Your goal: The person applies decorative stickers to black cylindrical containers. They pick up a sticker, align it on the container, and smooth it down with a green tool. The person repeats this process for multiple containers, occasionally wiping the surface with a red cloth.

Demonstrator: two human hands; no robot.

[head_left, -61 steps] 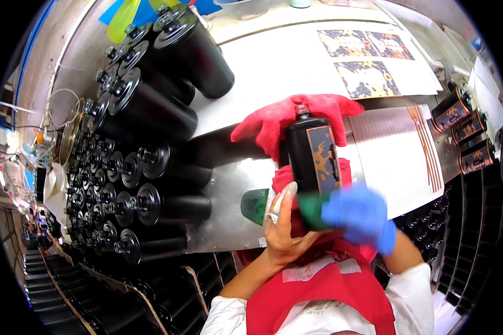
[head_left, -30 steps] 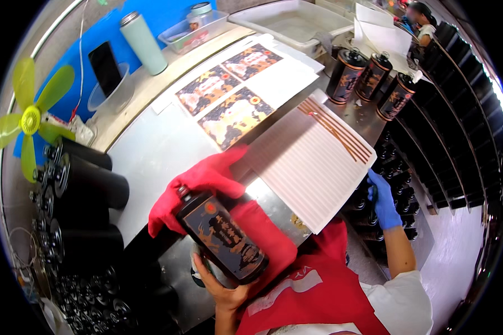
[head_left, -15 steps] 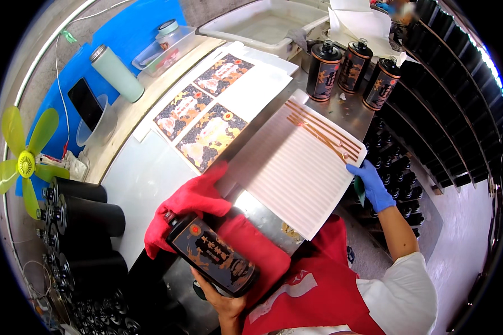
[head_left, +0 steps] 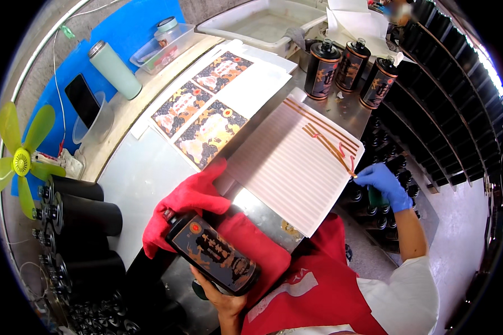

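Observation:
My bare left hand [head_left: 222, 298] is wrapped round the lower end of a black bottle [head_left: 213, 252] with a dark, copper-patterned label. The bottle lies tilted, its neck toward the upper left, resting against a red cloth [head_left: 191, 200]. In a blue glove, my right hand [head_left: 387, 185] pinches the near end of a thin copper-coloured adhesive strip [head_left: 331, 149]. That strip slants across a white backing sheet [head_left: 285, 181] and its far end still touches or hovers over the sheet; which one, I cannot tell. Several similar strips lie along the sheet's far right side.
Three black labelled bottles [head_left: 353, 67] stand beyond the sheet. Printed label sheets [head_left: 211, 131] lie left of it. Black bottles [head_left: 89, 215] are stacked at the left, near a yellow-green fan [head_left: 21, 162]. Racks of dark bottles [head_left: 430, 111] line the right. A white basin [head_left: 262, 25] sits behind.
My right hand has moved slightly right and down, drawing the pinched strip's near end toward the sheet's right edge. My left hand and the bottle stay almost in place.

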